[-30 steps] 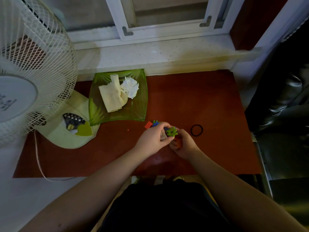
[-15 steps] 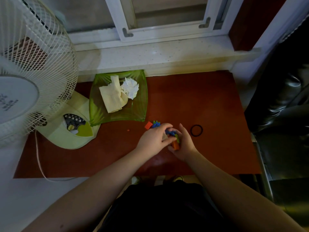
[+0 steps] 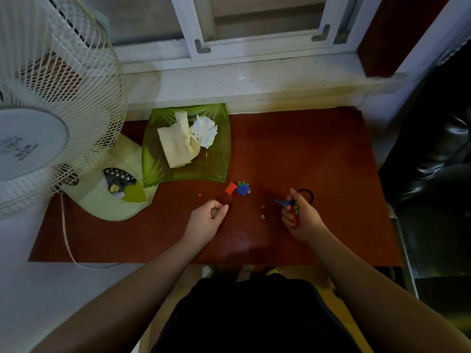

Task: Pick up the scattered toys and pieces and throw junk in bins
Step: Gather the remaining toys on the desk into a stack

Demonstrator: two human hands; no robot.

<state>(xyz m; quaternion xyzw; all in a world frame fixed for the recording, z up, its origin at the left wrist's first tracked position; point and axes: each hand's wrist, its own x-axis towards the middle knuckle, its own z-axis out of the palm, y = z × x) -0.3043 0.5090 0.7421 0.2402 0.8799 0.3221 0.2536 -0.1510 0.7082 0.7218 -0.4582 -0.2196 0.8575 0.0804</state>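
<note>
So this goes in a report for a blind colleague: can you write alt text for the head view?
Over a red table, the right hand grips several toy pieces while the left hand curls round something small. Loose pieces lie near a green tray of crumpled paper, beside a fan.

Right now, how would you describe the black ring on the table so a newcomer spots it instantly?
Start at the green dish holding tissues on the red table, then look right past the loose orange and blue toy pieces. The black ring lies flat just beyond the right hand. It is the only thin dark loop; everything near it is coloured.
</note>
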